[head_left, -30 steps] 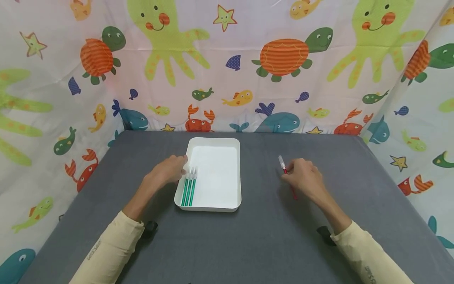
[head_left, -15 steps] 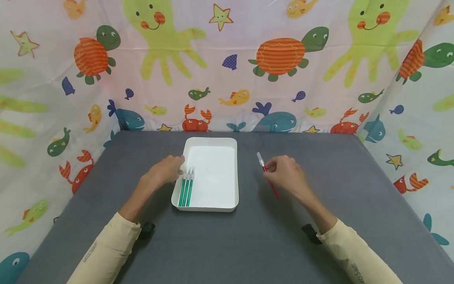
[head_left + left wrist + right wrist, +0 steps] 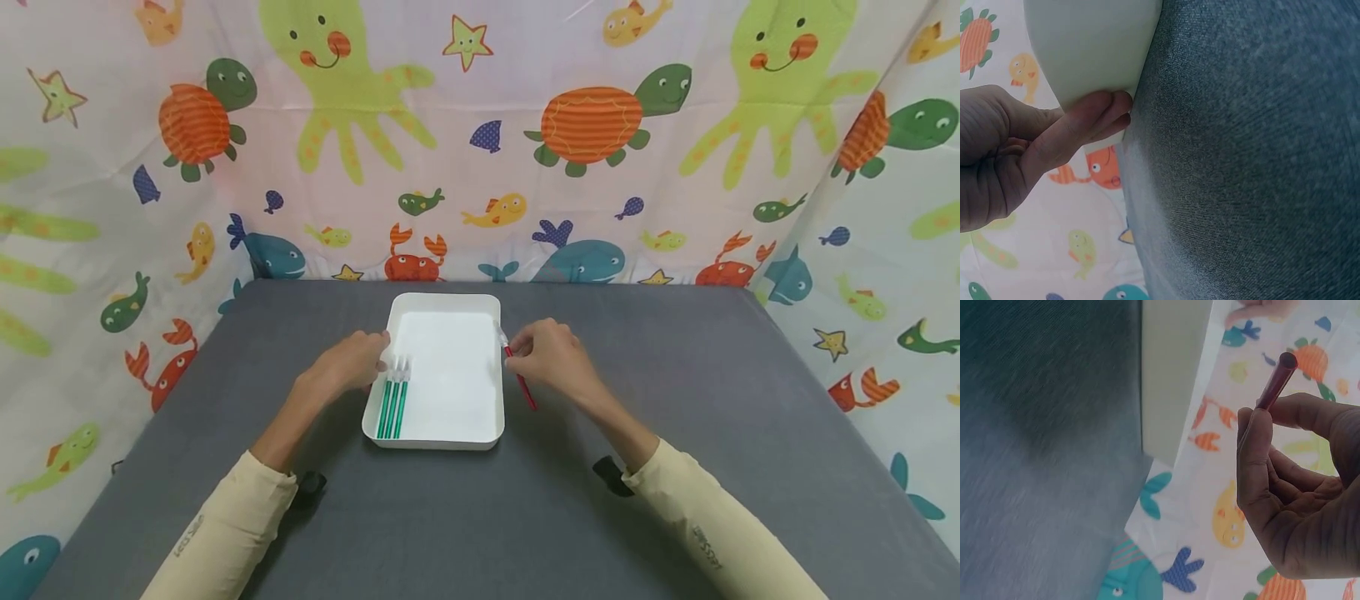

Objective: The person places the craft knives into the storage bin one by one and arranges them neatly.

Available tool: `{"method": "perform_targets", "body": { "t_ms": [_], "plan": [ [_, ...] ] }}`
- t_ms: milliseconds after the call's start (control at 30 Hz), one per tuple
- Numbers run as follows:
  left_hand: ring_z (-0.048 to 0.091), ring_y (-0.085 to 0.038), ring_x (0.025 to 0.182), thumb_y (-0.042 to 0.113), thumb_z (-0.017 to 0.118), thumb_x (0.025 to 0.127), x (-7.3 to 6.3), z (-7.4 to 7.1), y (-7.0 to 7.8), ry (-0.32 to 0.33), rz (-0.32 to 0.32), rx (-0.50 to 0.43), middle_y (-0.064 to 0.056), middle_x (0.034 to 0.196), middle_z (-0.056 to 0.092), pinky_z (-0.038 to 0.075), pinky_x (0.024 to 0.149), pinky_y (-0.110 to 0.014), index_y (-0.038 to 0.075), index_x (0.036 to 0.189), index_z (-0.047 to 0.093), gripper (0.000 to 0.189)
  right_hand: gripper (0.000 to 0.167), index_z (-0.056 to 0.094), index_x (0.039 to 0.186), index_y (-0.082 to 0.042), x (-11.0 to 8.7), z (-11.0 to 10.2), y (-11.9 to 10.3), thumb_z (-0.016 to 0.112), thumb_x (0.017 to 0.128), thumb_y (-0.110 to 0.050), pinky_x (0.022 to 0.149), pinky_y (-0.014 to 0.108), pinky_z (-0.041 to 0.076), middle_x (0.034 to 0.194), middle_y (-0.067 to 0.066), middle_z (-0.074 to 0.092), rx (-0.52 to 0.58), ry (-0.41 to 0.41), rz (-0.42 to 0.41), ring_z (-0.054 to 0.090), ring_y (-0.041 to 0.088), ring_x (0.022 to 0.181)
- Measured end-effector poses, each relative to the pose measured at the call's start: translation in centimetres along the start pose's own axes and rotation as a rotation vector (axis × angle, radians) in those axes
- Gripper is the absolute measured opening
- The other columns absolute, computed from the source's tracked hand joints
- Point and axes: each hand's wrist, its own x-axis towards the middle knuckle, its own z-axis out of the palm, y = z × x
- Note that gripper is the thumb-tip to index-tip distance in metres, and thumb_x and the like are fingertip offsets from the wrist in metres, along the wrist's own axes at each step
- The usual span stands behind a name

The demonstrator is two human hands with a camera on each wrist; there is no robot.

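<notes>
My left hand (image 3: 348, 362) pinches the left wall of a white rectangular tray (image 3: 450, 298). In the left wrist view its fingers (image 3: 1079, 125) lie against the outside of the tray wall, and the thumb is partly hidden behind it. Three slim green pen-like sticks (image 3: 393, 408) with clear caps lie side by side at the tray's lower left. My right hand (image 3: 555, 354) pinches a matching red stick (image 3: 527, 393), its capped end pointing up beside the tray's right rim. The right wrist view shows the red stick's blunt end (image 3: 1277, 378) sticking out past thumb and fingers.
A grey cloth-covered table (image 3: 465, 525) lies beneath the tray. Behind it and at both sides hangs a white curtain (image 3: 480, 175) printed with sea animals. Dark wrist-worn devices (image 3: 612, 477) show below each forearm.
My right hand has carried the red stick leftward, from the right part of the table to just beside the tray's right rim. The left hand stays on the tray.
</notes>
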Motion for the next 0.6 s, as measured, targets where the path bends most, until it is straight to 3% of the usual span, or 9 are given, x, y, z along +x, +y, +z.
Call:
{"method": "perform_targets", "body": {
  "t_ms": [267,600],
  "plan": [
    [0.074,-0.024,0.093,0.012,0.066,0.102,0.1,0.1,0.2,0.001,0.002,0.022,-0.027,0.145,0.06,0.06,0.096,-0.045,-0.001,0.161,0.033,0.07,0.015,0.082,0.098,-0.005,1.6,2.6,-3.2,0.076,0.088,-0.015,0.055,0.026,0.05,0.081,0.006,0.078,-0.014,-0.047,-0.007,0.066,0.014,0.061],
    [0.074,-0.024,0.095,0.011,0.067,0.101,0.0,0.1,0.2,0.002,-0.001,0.02,-0.026,0.144,0.061,0.06,0.098,-0.044,-0.001,0.162,0.033,0.071,0.005,0.078,0.089,-0.006,2.6,6.4,-5.7,0.075,0.09,-0.01,0.052,0.026,0.045,0.068,0.003,0.071,-0.024,-0.162,-0.003,0.064,0.013,0.055]
  ]
}}
